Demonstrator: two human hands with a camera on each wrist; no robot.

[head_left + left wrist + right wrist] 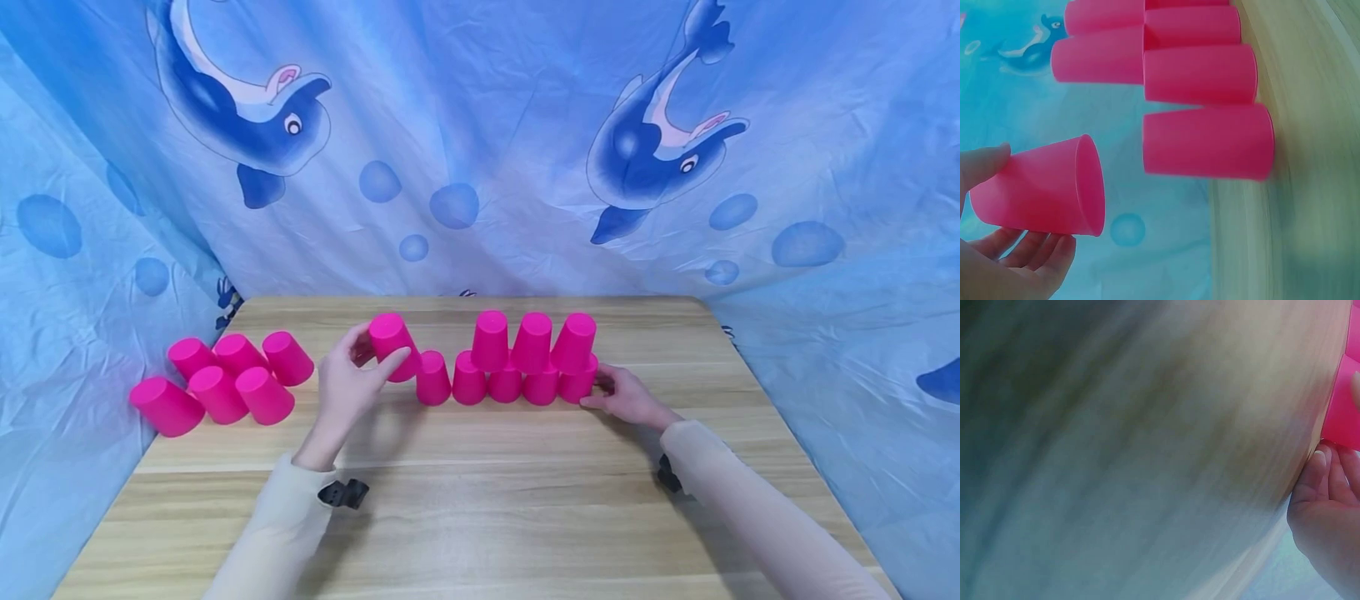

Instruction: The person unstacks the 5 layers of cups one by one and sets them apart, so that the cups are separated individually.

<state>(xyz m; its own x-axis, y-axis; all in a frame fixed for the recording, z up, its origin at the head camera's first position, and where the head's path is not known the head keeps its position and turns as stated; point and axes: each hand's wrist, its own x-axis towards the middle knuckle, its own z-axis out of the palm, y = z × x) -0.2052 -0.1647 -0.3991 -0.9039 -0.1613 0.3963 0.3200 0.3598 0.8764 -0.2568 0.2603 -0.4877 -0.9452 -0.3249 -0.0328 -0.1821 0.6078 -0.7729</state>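
Note:
In the head view my left hand (351, 385) grips a pink plastic cup (392, 337), thumb on one side and fingers on the other. That cup is upside down, slightly tilted, and raised off the table at the row's left end. In the left wrist view the held cup (1041, 187) has its open rim toward the standing end cup (1207, 142). My right hand (630, 396) holds the rightmost bottom cup (576, 385) between thumb and fingers, low at the table. Three upside-down cups (532, 343) form an upper tier on the right part of the bottom row (468, 382).
Several more pink cups (223, 393) stand upside down in a cluster at the table's left side. The wooden table (480, 500) ends at a blue dolphin-print curtain (480, 108) behind and on both sides.

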